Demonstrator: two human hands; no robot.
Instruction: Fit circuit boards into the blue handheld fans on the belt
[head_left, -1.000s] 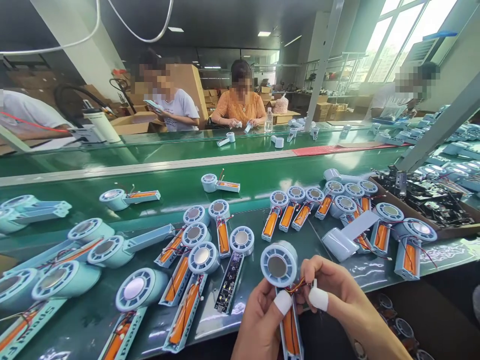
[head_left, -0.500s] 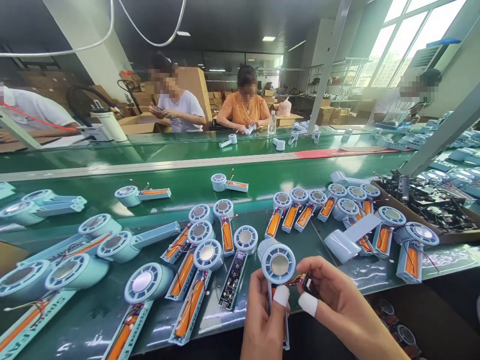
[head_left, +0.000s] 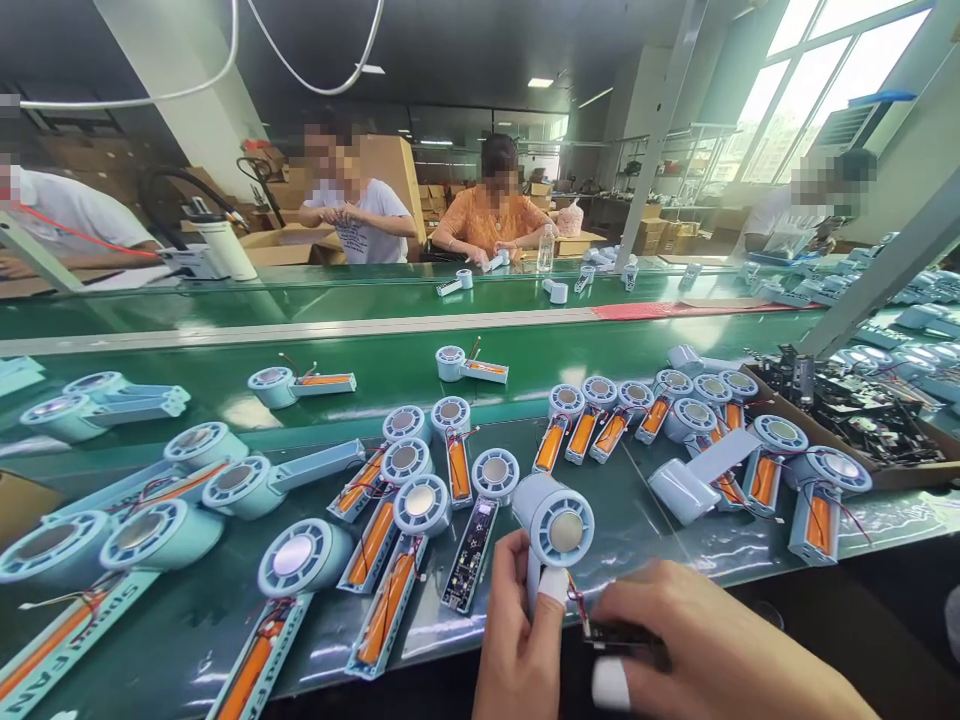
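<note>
My left hand is wrapped around the handle of a light-blue handheld fan, its round head facing up toward me. The white-covered thumb presses just under the fan head. Red and dark wires run from the fan to a small black circuit board. My right hand, smeared by motion, has its fingers around that board; its thumb is white-covered too. To the left lies another fan with a black circuit board fitted in its handle. Beside it are several fans with orange batteries in open handles.
A box of black circuit boards stands at the right. More fans lie along the bench, and others sit on the green conveyor belt. Several people work across the belt, near a plastic bottle. A slanted metal post rises at right.
My right hand has moved down with the black board, and the wires now hang lower. The held fan's head has tilted, showing more of its side. Fans on the belt have shifted slightly right.
</note>
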